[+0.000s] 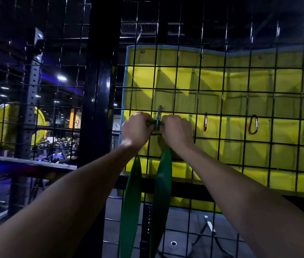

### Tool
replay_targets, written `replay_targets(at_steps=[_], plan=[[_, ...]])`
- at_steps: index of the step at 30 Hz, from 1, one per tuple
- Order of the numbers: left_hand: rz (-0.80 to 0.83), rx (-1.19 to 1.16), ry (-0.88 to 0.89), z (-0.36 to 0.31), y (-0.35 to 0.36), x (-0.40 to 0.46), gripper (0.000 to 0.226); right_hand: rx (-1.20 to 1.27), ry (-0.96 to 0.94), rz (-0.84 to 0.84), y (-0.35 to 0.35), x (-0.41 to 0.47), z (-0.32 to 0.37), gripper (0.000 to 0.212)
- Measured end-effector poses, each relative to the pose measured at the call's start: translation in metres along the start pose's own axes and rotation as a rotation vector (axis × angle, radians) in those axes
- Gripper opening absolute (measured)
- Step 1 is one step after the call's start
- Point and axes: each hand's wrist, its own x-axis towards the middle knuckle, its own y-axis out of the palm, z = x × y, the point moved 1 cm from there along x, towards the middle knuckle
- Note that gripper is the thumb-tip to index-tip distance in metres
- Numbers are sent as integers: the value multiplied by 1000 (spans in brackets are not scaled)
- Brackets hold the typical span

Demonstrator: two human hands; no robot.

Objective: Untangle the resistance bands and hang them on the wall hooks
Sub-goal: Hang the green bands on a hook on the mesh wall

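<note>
Green band (161, 183) is going onto the grey clip (159, 118) on the wire grid (240, 112), I'm pinching its top fold with left hand (136, 129) and right hand (177, 133), both curled tight; next, I judge, seating the fold past the gate.

I see both forearms bare and extended forward and upward, converging toward the centre of the view. My left hand (136, 128) is raised with its back toward the camera, wrist roughly in line with the forearm, fingers curled tight in a grip. My right hand (176, 130) sits just beside it at the same height, back also to the camera, fingers likewise curled closed. The two sets of knuckles are near each other, not touching. Fingertips are hidden.
</note>
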Motion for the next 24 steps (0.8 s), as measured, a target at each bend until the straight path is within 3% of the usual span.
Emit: replay_targets(at_steps=[4, 7, 10, 14, 19, 24], plan=[[-66, -43, -18, -1, 10, -9, 12, 42, -26, -25, 5, -8, -3, 21], [-9, -198, -15, 6, 12, -23, 21, 190, -29, -56, 8, -23, -15, 24], [79, -263, -64, 14, 5, -42, 38, 343, 30, -31, 7, -43, -23, 45], [151, -296, -132, 22, 1, -85, 53, 482, 153, 140, 12, -81, -16, 71], [239, -301, -227, 25, 7, -129, 46, 553, 269, 234, 24, -121, -7, 42], [218, -217, -222, 16, 3, -140, 36, 575, 304, 207, 19, -124, 0, 30]])
